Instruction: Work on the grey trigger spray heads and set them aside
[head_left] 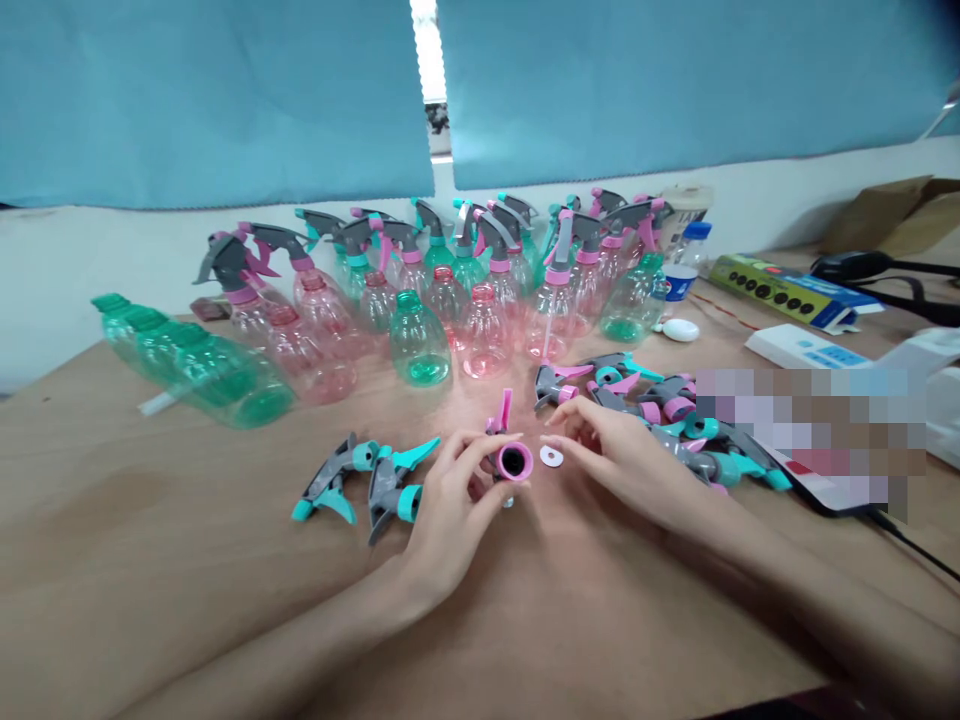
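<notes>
My left hand (454, 500) is closed around a pink-and-grey spray trigger head (514, 462), its round pink collar opening turned toward me and dark inside. Close by on the right, my right hand (611, 450) has thumb and fingers apart. Just below its thumb tip is a small white ring washer (551, 456), which seems to lie on the table. A turquoise-and-grey trigger head (394, 490) lies beside my left hand, with another (334, 480) farther left. More pink and turquoise trigger heads (679, 405) are heaped beyond my right hand.
Pink and green bottles (420, 345), several with trigger heads fitted, stand across the back of the wooden table (187, 560). Green bottles (217, 380) lean at left. At right are a power strip (814, 347), a long box (787, 290), a white oval object (680, 330) and a pixelated patch.
</notes>
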